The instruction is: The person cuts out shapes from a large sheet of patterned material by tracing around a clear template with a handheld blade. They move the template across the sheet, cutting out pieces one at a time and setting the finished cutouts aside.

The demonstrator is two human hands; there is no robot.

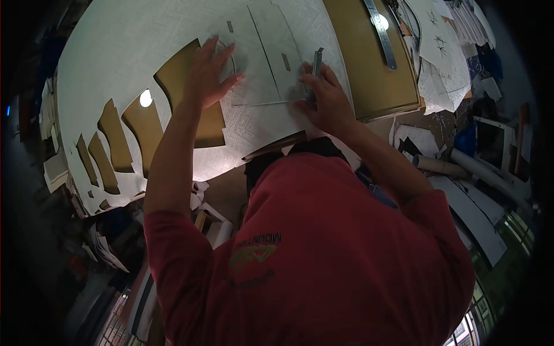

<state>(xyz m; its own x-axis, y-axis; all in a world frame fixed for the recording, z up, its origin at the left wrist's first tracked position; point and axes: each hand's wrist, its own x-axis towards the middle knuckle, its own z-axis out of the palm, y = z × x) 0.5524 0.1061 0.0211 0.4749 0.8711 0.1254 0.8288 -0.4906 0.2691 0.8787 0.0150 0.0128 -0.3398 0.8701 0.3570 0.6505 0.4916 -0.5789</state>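
My left hand (210,78) lies with its fingers spread at the left edge of a pale pattern piece (258,57), which has dark lines and small slots. Beside and partly under that hand and forearm is a large brown card template (179,66). At the right edge of the piece, my right hand (330,98) is closed around a slim metal utility knife (317,60), its upper end pointing away from me. Under all of this spreads a white patterned sheet (236,135).
Several smaller brown templates (117,138) lie in a row to the left. A brown board (378,86) with a steel ruler (380,34) on it sits at the right, beside papers (441,63). Rolled tubes (441,166) lie lower right. A dark strip (274,145) rests at the near table edge.
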